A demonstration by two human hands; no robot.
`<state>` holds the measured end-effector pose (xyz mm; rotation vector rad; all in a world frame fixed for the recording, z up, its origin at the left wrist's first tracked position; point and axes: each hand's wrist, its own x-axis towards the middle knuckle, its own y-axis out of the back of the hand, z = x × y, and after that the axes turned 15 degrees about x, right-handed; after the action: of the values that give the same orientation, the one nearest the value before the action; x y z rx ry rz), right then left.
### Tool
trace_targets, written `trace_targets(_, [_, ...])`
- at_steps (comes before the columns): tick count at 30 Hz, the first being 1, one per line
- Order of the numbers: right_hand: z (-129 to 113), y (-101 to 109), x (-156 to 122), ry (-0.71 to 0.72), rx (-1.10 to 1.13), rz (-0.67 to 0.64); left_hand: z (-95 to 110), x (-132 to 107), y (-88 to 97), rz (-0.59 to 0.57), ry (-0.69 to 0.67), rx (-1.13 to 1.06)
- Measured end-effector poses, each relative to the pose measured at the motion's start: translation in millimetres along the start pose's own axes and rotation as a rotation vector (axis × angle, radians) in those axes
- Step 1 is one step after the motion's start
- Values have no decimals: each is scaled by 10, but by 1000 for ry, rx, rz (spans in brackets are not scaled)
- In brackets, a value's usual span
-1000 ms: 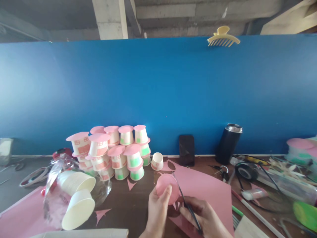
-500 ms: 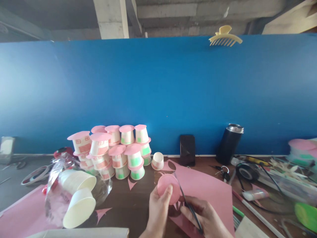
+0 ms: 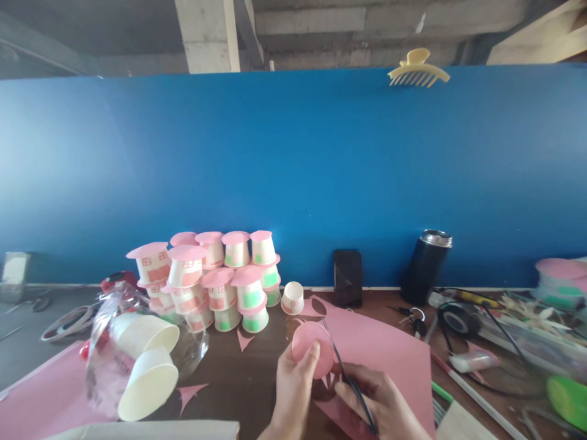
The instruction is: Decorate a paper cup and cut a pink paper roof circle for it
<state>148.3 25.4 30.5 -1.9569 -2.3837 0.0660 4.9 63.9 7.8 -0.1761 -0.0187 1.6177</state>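
Note:
My left hand (image 3: 296, 388) pinches a round pink paper disc (image 3: 313, 350), thumb on its face and fingers behind. Scissors with dark handles (image 3: 355, 394), seen almost edge-on, are gripped in my right hand (image 3: 378, 394). Their thin blade runs up along the disc's right edge; I cannot tell whether it touches. Under both hands lies a large pink paper sheet (image 3: 394, 348) with cut-outs along its left side. Just beyond the disc stands a small white paper cup (image 3: 293, 298).
Stacked paper cups with pink discs (image 3: 220, 287) stand left of centre. Nearer lie plain paper cups (image 3: 149, 385) in a clear bag and pink scraps (image 3: 190, 394). A phone (image 3: 347, 278) and black bottle (image 3: 426, 266) stand by the blue partition (image 3: 293, 153). Cables and tools clutter the right.
Both hands, the disc and the scissors keep almost the same position. The whole view has shifted very slightly.

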Motion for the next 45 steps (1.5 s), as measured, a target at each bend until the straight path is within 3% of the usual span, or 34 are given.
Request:
trace_targets(15, [14,7,9,-7,1,-3,-11,12,-4,-12,27,-49])
trace_targets(36, [-17,12,0,-16,-36,-24,-73,47,22,-36,16,63])
trace_targets(45, [-69,-23,-18,8,16,-11,13,1,30,-6,28,18])
